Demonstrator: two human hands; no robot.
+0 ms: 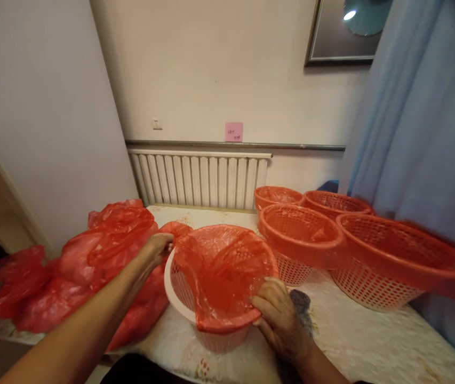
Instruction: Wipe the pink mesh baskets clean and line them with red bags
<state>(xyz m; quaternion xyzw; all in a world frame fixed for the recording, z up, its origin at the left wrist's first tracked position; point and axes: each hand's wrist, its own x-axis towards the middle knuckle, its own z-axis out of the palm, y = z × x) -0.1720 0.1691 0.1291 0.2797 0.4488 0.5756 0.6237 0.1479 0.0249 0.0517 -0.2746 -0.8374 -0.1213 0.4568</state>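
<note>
In front of me a white plastic basket with lattice walls stands upright. A thin red plastic bag lines its inside and is folded over most of the rim; the left part of the rim is bare. My left hand is closed on a gathered part of the bag, just outside the basket's far left edge. My right hand grips the near right rim through the folded bag, its thumb below and fingers over the top. The tips of my left fingers are partly hidden.
A heap of red plastic bags lies on the left. On the right, several lined baskets stand close together on the cloth-covered table. Dark grey fabric lies near my right hand. A radiator and blue curtain border the table.
</note>
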